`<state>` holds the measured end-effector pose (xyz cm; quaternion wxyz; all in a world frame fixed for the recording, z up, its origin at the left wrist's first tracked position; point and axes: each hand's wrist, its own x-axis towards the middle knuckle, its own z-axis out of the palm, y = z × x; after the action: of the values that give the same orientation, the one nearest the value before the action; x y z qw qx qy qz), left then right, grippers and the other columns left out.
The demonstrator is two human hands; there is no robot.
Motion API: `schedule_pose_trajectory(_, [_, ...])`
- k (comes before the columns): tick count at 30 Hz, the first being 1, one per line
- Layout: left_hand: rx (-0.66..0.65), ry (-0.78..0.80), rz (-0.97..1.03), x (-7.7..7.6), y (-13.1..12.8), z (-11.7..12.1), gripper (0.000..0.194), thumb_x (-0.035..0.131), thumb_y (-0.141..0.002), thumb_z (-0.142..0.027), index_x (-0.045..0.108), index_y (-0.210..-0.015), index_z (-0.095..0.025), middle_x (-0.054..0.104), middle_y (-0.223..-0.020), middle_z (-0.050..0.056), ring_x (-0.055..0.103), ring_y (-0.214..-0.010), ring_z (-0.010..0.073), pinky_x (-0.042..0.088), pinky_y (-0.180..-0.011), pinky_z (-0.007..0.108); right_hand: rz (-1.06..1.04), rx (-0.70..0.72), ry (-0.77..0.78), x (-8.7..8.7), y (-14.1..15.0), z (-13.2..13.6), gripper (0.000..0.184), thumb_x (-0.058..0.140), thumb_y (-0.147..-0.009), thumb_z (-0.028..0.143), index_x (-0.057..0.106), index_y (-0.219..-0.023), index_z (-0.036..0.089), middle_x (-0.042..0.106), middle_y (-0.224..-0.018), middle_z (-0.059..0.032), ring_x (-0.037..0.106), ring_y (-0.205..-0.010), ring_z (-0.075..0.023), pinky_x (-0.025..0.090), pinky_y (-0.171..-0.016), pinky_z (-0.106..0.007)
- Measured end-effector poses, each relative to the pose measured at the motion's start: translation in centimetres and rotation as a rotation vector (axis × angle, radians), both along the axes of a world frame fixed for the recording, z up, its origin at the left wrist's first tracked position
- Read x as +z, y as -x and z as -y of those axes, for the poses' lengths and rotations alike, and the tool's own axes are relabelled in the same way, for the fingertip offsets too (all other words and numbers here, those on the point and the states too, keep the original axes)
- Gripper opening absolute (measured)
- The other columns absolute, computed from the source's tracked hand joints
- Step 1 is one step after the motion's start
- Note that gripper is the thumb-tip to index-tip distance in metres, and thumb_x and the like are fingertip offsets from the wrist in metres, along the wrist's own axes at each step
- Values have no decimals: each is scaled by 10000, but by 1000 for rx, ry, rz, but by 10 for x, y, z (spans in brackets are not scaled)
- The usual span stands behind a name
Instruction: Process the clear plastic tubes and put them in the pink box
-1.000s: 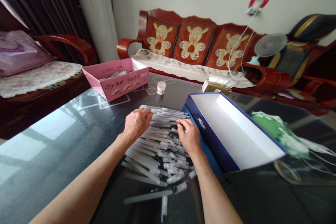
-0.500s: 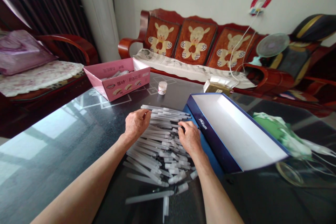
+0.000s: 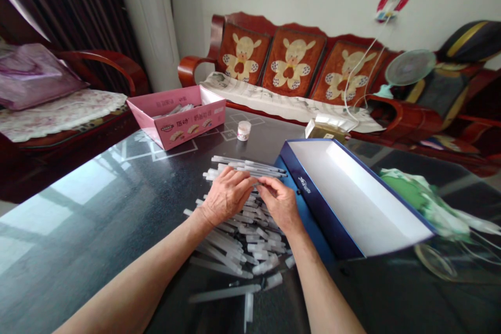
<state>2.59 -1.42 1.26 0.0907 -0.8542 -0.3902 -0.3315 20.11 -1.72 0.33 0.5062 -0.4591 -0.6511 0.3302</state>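
Observation:
A loose pile of clear plastic tubes (image 3: 250,240) lies on the dark glossy table (image 3: 97,219), most of them pointing roughly left to right at the far end. My left hand (image 3: 227,195) lies on top of the pile, its fingers pointing right. My right hand (image 3: 279,204) is beside it, also over the pile, and the fingertips of both hands nearly meet. Whether either hand grips a tube is hidden by the fingers. An open blue box with a white inside (image 3: 352,198) stands just right of my right hand, with nothing visible in it.
A pink printed carton (image 3: 176,128) holding some pale items and a small white jar (image 3: 243,130) stand at the far side of the table. A tissue pack (image 3: 326,129) lies behind the box. Green-and-white fabric (image 3: 415,193) lies at the right. A wooden sofa stands behind.
My left hand has slid right across the pile, close to my right hand. My right hand has shifted slightly. The view has drifted a little.

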Motion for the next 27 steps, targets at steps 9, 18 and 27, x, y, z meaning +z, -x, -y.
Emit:
schedule_pose_trajectory(9, [46, 33, 29, -4, -2, 0, 268, 401, -966, -299, 628, -1045, -179, 640, -886, 66, 580, -808, 172, 439, -749, 291, -219, -38, 242, 8, 5, 1, 227, 696, -741, 410, 714, -833, 204, 695, -742, 6, 610, -687, -161, 475, -688, -282])
schedule_pose_trajectory(18, [32, -23, 22, -5, -3, -3, 275, 411, -971, -312, 649, -970, -172, 620, -760, 40, 505, -703, 163, 395, -699, 289, -253, 4, 248, 4, 3, 0, 229, 708, -728, 411, 676, -775, 189, 632, -685, 21, 548, -649, -128, 444, -654, -254])
schedule_pose_trajectory(27, [81, -24, -9, -6, -2, -5, 275, 412, -968, -318, 653, -982, -187, 597, -772, 40, 471, -726, 180, 362, -695, 315, -184, 8, 169, 3, 4, -1, 291, 680, -735, 372, 649, -973, 208, 685, -924, -36, 629, -840, -183, 502, -765, -299])
